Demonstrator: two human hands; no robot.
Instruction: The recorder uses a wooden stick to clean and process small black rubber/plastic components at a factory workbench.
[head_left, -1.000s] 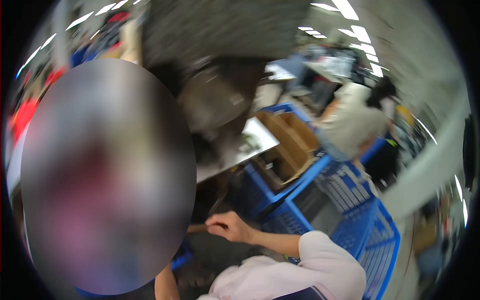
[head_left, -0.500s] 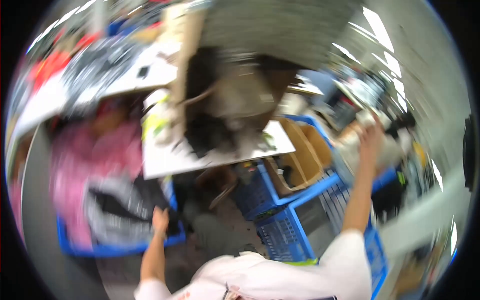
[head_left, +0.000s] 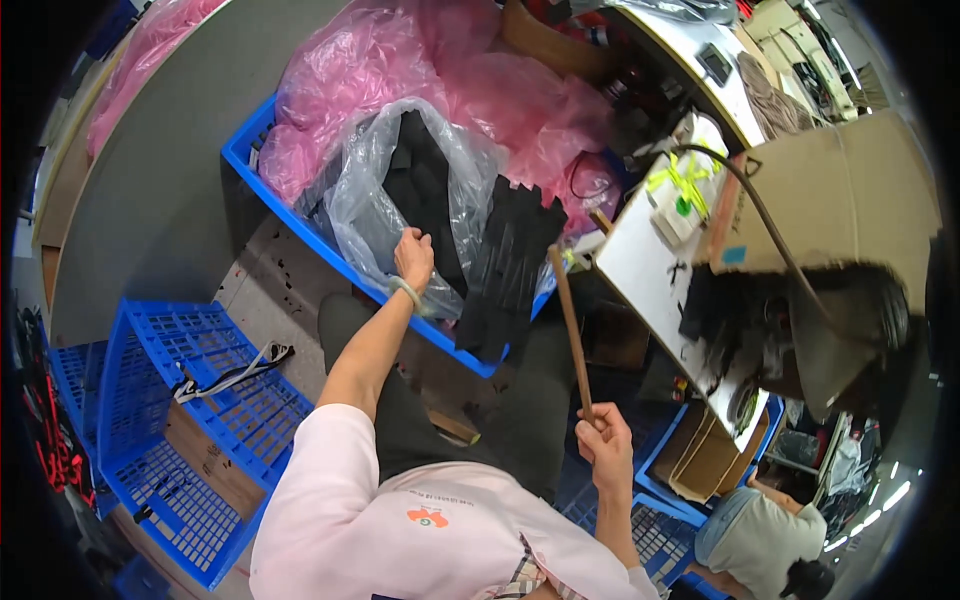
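My left hand (head_left: pixel 415 258) is closed at the near rim of a clear plastic bag (head_left: pixel 365 215), its fingers gathered on the film. Inside the bag lie black fabric-like strips (head_left: pixel 425 165). More black strips (head_left: pixel 505 260) are fanned out just right of the bag, over the edge of a blue crate (head_left: pixel 330 255) that holds it. My right hand (head_left: pixel 605 440) grips the lower end of a thin brown stick (head_left: pixel 571 335), which points up and away, apart from the strips. Pink plastic film (head_left: pixel 370 75) fills the far part of the crate.
A white worktable (head_left: pixel 645 270) with a cardboard box (head_left: pixel 840 190) stands at right. An empty-looking blue crate (head_left: pixel 205 370) is on the floor at left, beside a grey panel (head_left: pixel 160 190). Another person (head_left: pixel 765 530) bends at lower right, near more crates.
My view has swung left toward the crate with the bag. My right hand, stretched far right before, is now near my body with the stick. My left hand is now at the bag's rim.
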